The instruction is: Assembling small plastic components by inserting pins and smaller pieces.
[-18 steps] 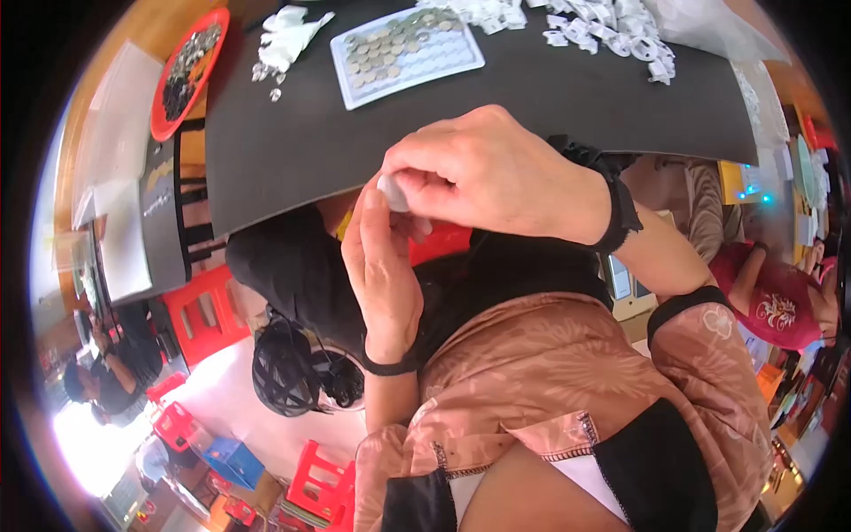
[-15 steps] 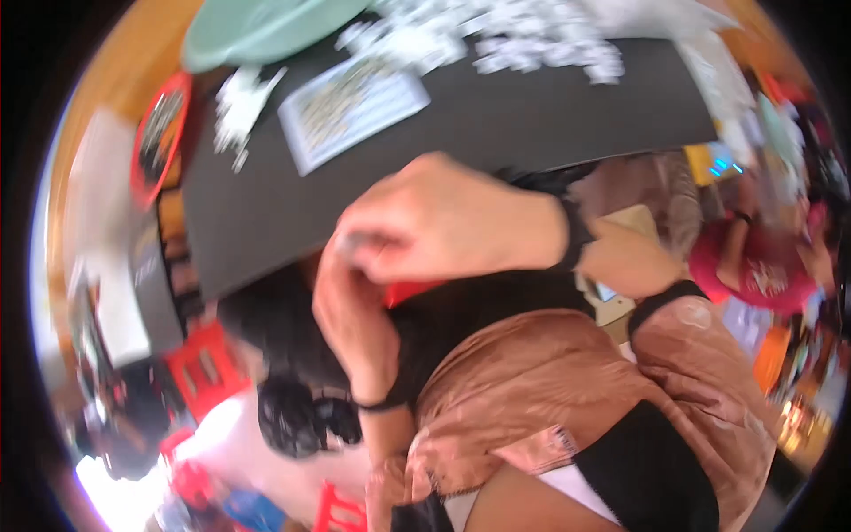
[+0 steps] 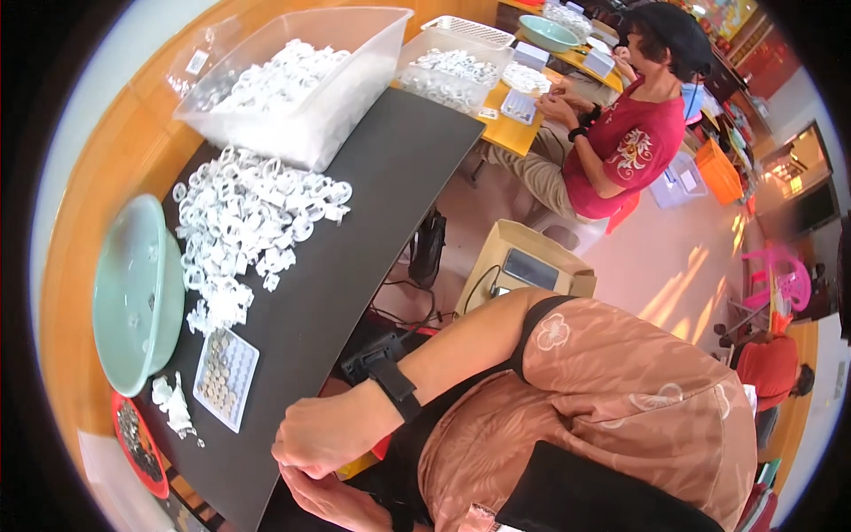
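Observation:
My right hand [image 3: 332,434], with a black band at its wrist, is closed with its fingers curled down over my left hand [image 3: 337,501]. The two meet at the near edge of the dark table [image 3: 292,363]. Both sets of fingers look bent together, and whatever they pinch is hidden. Beside them on the table lies a pale tray [image 3: 252,372] with small round metal discs [image 3: 215,387] in part of it. A few white plastic pieces [image 3: 174,405] lie left of the tray. Farther back spreads a heap of white ring-shaped plastic parts [image 3: 244,213].
A clear bin [image 3: 377,66] of white parts stands at the table's far end. A green basin [image 3: 111,293] and a red dish [image 3: 160,488] of small metal parts sit at left. A co-worker in a red shirt [image 3: 643,142] handles parts at a yellow table; a cardboard box [image 3: 576,282] stands on the floor.
My view has swung to the right, bringing the co-worker and clear bin into sight. My hands stay together, now lower and farther left in the picture.

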Demonstrator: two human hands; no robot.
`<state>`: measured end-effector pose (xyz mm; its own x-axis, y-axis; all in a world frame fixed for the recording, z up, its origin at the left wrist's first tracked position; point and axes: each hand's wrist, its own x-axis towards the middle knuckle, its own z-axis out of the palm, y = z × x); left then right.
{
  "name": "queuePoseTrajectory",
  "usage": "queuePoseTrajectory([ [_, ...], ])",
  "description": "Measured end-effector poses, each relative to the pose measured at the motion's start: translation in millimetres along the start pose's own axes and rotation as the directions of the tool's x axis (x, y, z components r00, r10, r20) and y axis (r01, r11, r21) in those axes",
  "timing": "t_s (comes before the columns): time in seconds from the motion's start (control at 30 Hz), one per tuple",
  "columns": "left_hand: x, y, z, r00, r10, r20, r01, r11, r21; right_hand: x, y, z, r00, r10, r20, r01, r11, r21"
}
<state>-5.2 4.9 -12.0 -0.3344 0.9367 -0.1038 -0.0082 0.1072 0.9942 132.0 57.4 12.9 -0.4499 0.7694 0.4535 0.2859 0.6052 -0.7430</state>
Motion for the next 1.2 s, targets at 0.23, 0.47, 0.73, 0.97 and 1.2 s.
queuePoseTrajectory([
  [0.23,-9.3,17.9,22.1,0.995,0.085,-0.056,-0.08,0.992,0.096,-6.8,0.8,-1.4,0.997,-0.079,0.015,0.08,0.996,-0.036],
  [0.47,-9.4,11.7,24.0,0.998,0.068,0.012,-0.068,0.998,-0.004,-11.9,7.7,-9.9,0.978,-0.208,-0.027,0.204,0.974,-0.101],
  [0.73,-4.4,7.6,22.9,0.991,0.105,0.087,-0.093,0.987,-0.131,-2.7,13.1,-23.0,0.941,-0.332,0.072,0.339,0.908,-0.247],
  [0.97,-4.0,33.1,32.4,0.994,0.1,0.045,-0.094,0.988,-0.125,4.7,8.9,-25.3,0.977,-0.21,-0.033,0.204,0.97,-0.136],
  [1.2,7.8,33.1,35.2,0.952,0.294,0.083,-0.283,0.95,-0.129,12.6,5.9,-41.8,0.997,-0.057,-0.059,0.063,0.992,0.109],
])
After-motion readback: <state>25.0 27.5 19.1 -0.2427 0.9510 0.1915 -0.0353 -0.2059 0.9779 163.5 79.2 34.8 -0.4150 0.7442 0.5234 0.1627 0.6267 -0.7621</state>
